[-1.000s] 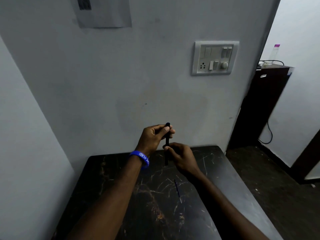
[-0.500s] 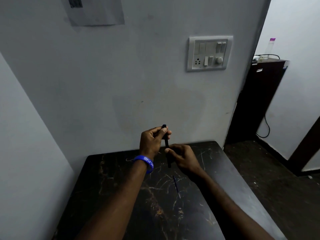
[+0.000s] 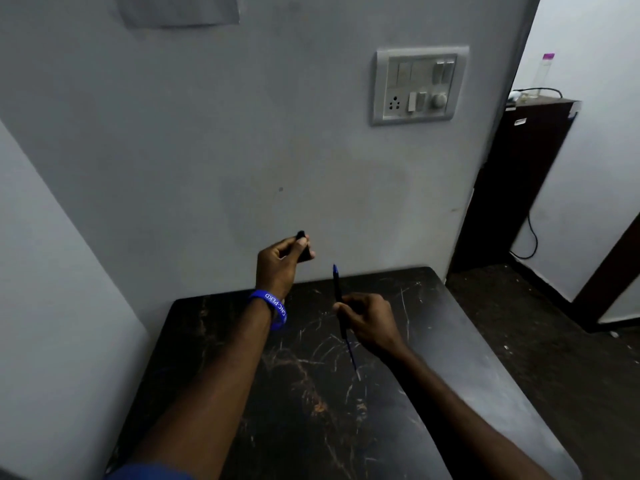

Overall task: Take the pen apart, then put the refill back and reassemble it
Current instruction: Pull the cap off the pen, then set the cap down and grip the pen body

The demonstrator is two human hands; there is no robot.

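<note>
Black plastic, thin and light: the pen barrel [image 3: 337, 299] stands nearly upright in the right hand [image 3: 369, 320], pinched near its middle by thumb and fingertips, with a blue end showing at its top. I judge it stiff but easily slipped, so a hold at mid-length, as here, looks safest; too hard a squeeze could flex or crack a narrow tube. The cap [image 3: 303, 249], short and black, sits closed inside the left hand [image 3: 280, 263], gripped between thumb and curled fingers, raised above and to the left of the barrel and well apart from it. On the table [image 3: 450, 341], just below the right hand, lies a slim blue refill [image 3: 352, 356]; it is probably bendy and best lifted near its middle.

Half a second ago both hands met on one black pen held together; now the cap is off and the hands have drawn apart, the left rising toward the wall. The refill lies where it lay. A blue wristband [image 3: 272, 306] circles the left wrist.
</note>
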